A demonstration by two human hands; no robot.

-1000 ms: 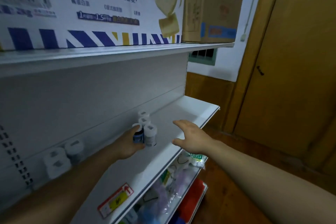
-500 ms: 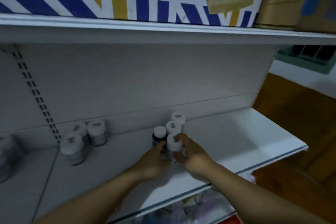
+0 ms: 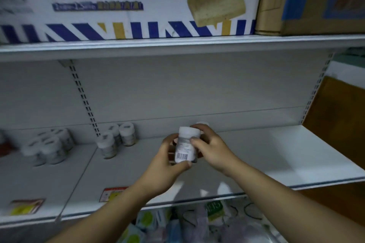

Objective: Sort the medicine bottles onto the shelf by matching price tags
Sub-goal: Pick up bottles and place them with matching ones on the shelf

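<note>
Fingers of our left hand (image 3: 164, 165) and right hand (image 3: 212, 149) curl round one white-capped medicine bottle (image 3: 185, 146) (barcode facing us), held over the middle of the shelf (image 3: 276, 154), with a price tag (image 3: 112, 193) near its front edge.

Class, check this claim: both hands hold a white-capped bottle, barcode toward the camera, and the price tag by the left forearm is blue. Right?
Wrong colour: the head view shows the price tag red and yellow, not blue; the bottle claim holds.
</note>
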